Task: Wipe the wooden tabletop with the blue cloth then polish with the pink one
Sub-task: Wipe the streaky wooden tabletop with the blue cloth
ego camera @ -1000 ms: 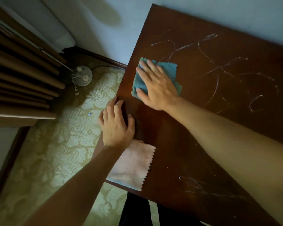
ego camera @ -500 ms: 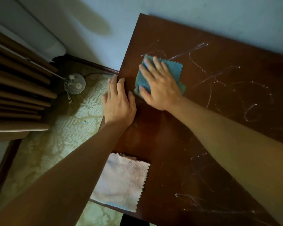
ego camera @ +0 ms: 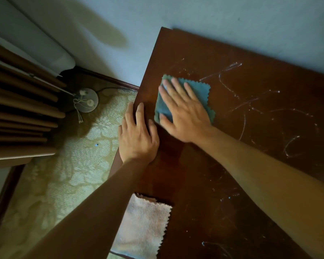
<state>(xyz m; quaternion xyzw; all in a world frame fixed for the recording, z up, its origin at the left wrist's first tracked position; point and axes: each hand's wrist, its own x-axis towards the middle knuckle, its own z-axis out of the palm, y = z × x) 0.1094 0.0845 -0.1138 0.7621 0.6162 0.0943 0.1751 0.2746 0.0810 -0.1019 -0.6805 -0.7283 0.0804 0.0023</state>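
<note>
**A:** Your right hand [ego camera: 183, 113] lies flat on the blue, zigzag-edged square cloth [ego camera: 198, 90], fingers straight and a little spread, pressing it onto the dark brown wooden tabletop [ego camera: 204, 184] near its far left corner. Your left hand [ego camera: 137, 135] rests open on the table's left edge, fingers straight and close together, just beside the cloth.

**B:** And the pink one?

**A:** The pale pink, zigzag-edged cloth [ego camera: 144, 227] lies flat at the near left edge, partly under your left forearm, well apart from the blue one. Leave it there; by my reading you are only part-way through the wiping.

**B:** Why so?

**A:** The whitish streaks [ego camera: 251, 101] run across the right of the board, and fainter ones show near the front. To wipe well, keep your palm over the cloth's middle so the corners do not fold under, press evenly, and sweep rightward in overlapping passes. Keep your left hand braced on the edge to steady yourself as you reach.
</note>
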